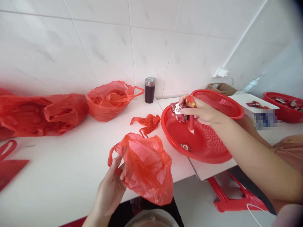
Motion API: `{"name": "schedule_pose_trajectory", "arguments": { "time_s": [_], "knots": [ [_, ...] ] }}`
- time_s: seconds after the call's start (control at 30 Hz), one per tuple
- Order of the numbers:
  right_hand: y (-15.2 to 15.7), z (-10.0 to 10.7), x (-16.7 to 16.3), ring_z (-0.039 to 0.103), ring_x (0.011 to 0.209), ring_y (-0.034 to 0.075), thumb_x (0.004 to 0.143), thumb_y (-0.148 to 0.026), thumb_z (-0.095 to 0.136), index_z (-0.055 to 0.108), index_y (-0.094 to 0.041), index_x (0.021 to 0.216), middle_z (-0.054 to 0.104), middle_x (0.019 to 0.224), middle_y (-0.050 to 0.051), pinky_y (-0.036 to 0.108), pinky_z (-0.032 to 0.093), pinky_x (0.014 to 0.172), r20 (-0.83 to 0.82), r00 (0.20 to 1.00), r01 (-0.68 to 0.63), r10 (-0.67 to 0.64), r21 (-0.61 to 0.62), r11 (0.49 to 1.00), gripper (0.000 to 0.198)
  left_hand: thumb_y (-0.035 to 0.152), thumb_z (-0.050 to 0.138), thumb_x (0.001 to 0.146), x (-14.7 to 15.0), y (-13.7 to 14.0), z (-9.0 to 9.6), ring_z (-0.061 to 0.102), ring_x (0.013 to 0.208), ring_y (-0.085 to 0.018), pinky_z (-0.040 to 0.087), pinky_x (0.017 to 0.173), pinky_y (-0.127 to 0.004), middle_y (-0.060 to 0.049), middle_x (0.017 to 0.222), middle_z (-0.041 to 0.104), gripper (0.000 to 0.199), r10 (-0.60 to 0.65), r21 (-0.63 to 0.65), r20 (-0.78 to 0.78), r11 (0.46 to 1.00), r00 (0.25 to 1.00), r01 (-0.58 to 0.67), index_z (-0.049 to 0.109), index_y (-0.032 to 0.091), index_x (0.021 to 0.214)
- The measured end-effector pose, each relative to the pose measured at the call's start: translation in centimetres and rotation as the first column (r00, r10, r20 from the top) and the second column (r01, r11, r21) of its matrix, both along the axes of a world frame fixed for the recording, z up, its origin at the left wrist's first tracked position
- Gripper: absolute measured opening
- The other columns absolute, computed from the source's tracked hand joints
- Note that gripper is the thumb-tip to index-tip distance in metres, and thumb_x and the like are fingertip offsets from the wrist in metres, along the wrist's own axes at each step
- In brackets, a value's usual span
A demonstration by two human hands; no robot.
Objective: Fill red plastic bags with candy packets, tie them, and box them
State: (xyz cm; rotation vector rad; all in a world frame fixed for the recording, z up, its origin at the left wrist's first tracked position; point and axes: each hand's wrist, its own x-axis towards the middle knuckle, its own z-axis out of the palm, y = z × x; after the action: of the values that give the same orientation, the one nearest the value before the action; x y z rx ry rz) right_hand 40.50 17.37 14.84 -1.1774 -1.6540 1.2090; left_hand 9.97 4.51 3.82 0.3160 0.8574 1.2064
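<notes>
My left hand [113, 181] grips a thin red plastic bag [151, 170] by its left side and handle, its mouth open and facing up. Above the red mesh basket [205, 154], my right hand [201, 110] is closed around several small wrapped packets [179, 112]. One is dark red with a white tree-like print; another is a narrow red stick-shaped packet [191, 123] hanging downward. A single packet [185, 147] lies on the basket's floor. Near the bag's top edge is a crumpled red plastic bag [149, 123] on the table.
Filled red bags [66, 110] and an open red bag [106, 107] line the wall. A dark tumbler [149, 91] stands behind. Rightward are a second basket [217, 97], a cardboard box [221, 88], a basin of packets [287, 110] and another person's arm [257, 130]. A red stool [227, 198] is below.
</notes>
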Motion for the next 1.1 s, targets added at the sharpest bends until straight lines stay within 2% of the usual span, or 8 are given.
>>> {"name": "schedule_pose_trajectory", "arguments": {
  "time_s": [0.1,0.23,0.5,0.63,0.77,0.87,0.97,1.1],
  "knots": [
    [-4.6,0.7,-6.2,0.07,0.076,0.016,0.077,-0.031,0.064,0.049,-0.023,0.102,0.067,0.086,-0.005,0.031,0.052,0.064,-0.32,0.933,-0.184,0.166,-0.025,0.983,0.031,0.042,0.065,0.084,0.3,0.1,-0.9,0.051,0.051,-0.01,0.046,0.055,-0.02,0.006,0.054,0.048,0.043,-0.008,0.008,0.02,1.0,1.0,0.008,0.062,0.028,0.124],
    [-8.0,-4.0,-12.9,0.069,0.077,0.015,0.079,-0.033,0.065,0.051,-0.03,0.095,0.064,0.081,-0.006,0.03,0.056,0.067,-0.363,0.912,-0.256,0.192,-0.137,0.957,0.021,0.039,0.064,0.085,-0.1,-0.4,-1.2,0.06,0.058,-0.013,0.048,0.054,-0.019,0.003,0.061,0.061,0.041,-0.005,-0.004,0.024,1.0,1.0,0.005,0.063,0.026,0.123],
    [-7.4,-14.3,-15.0,0.062,0.11,0.028,0.068,-0.026,0.076,0.063,-0.036,0.106,0.066,0.109,0.002,0.045,0.05,0.096,0.409,0.881,-0.372,0.238,0.285,0.883,0.041,0.04,0.065,0.085,-2.2,-1.5,-1.3,0.071,0.081,-0.02,0.058,0.07,-0.027,-0.004,0.079,0.075,0.037,0.115,-0.048,-0.115,0.992,0.987,-0.121,0.069,0.019,0.115],
    [-8.2,-12.3,-15.0,0.048,0.129,0.036,0.054,-0.037,0.087,0.057,-0.041,0.126,0.056,0.134,0.003,0.051,0.043,0.106,0.562,0.77,-0.503,0.303,0.242,0.83,0.079,0.044,0.069,0.08,-2.6,-1.8,-0.6,0.072,0.082,-0.02,0.059,0.069,-0.026,-0.004,0.081,0.075,0.042,0.136,-0.059,-0.184,0.987,0.973,-0.149,0.068,0.021,0.115],
    [-7.7,-5.6,-11.5,0.053,0.126,0.021,0.082,-0.038,0.068,0.054,-0.042,0.129,0.056,0.135,-0.004,0.033,0.046,0.105,0.463,0.78,-0.533,0.421,0.139,0.835,0.048,0.047,0.073,0.076,-3.4,-2.2,0.0,0.072,0.083,-0.021,0.059,0.067,-0.025,-0.004,0.083,0.076,0.047,0.147,-0.079,-0.22,0.983,0.964,-0.168,0.069,0.021,0.115],
    [-5.5,-2.6,-6.2,0.06,0.115,0.019,0.09,-0.04,0.056,0.054,-0.035,0.127,0.061,0.127,-0.001,0.036,0.05,0.099,0.472,0.861,-0.311,0.19,0.193,0.931,0.037,0.045,0.076,0.072,-4.0,-2.6,-0.2,0.071,0.09,-0.024,0.06,0.069,-0.026,-0.004,0.089,0.077,0.049,0.171,-0.078,-0.232,0.978,0.958,-0.194,0.069,0.022,0.115],
    [-3.4,-3.6,-1.2,0.06,0.114,0.028,0.084,-0.036,0.06,0.055,-0.028,0.128,0.056,0.134,0.009,0.042,0.051,0.091,0.799,0.602,-0.091,-0.009,0.08,0.993,0.044,0.041,0.081,0.067,-4.4,-3.1,-0.6,0.069,0.097,-0.025,0.06,0.072,-0.025,-0.002,0.095,0.076,0.055,0.207,-0.07,-0.222,0.971,0.953,-0.228,0.068,0.025,0.117],
    [-2.9,-7.7,1.5,0.067,0.089,0.028,0.075,-0.028,0.068,0.062,-0.025,0.118,0.062,0.122,0.014,0.036,0.052,0.068,0.924,0.304,-0.044,0.234,-0.232,0.972,0.043,0.04,0.081,0.066,-4.4,-3.4,-0.7,0.068,0.098,-0.025,0.059,0.07,-0.024,-0.002,0.096,0.076,0.054,0.223,-0.077,-0.281,0.964,0.934,-0.253,0.069,0.025,0.116]
  ]
}}
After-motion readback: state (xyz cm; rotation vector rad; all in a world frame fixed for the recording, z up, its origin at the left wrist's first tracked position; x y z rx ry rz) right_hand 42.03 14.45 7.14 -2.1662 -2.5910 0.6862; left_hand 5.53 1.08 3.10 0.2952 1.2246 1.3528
